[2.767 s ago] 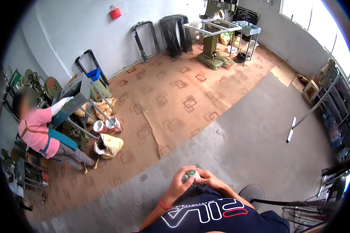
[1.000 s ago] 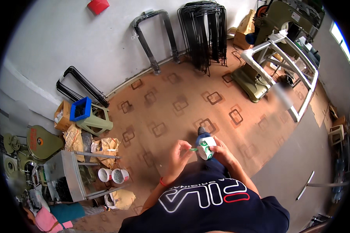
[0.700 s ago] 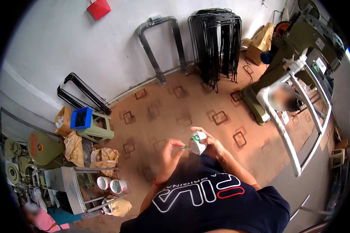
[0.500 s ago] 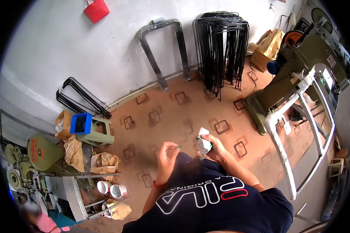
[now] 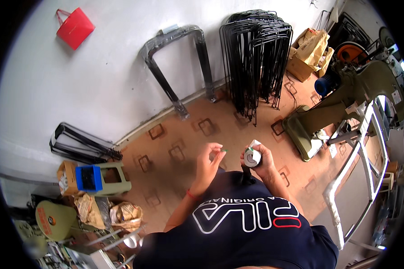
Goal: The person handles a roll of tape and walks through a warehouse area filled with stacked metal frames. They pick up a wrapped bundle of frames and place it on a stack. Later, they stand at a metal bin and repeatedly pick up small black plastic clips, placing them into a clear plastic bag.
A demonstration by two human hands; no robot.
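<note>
My left hand (image 5: pixel 206 165) is raised in front of my dark shirt, thumb and fingers pinched on a small green piece (image 5: pixel 225 151) too small to make out. My right hand (image 5: pixel 267 162) wraps round a white-and-green round object (image 5: pixel 252 158), which has a pale grey round end and a white flap at its top. A small gap lies between the green piece and this object. Below the object, against the shirt, hangs something dark and blurred.
Black bent metal frames (image 5: pixel 256 58) lean in a thick stack against the wall, beside a plastic-wrapped frame (image 5: pixel 155 74). A green machine (image 5: pixel 300 134) and a white-wrapped frame (image 5: pixel 332 193) stand at right. At left are a blue bin (image 5: pixel 89 178), a green stool (image 5: pixel 114 177) and paper sacks (image 5: pixel 125 215).
The whole view has shifted and turned a little. Both hands appear farther up and to the right, the left one somewhat closer to the round object. Each keeps its hold.
</note>
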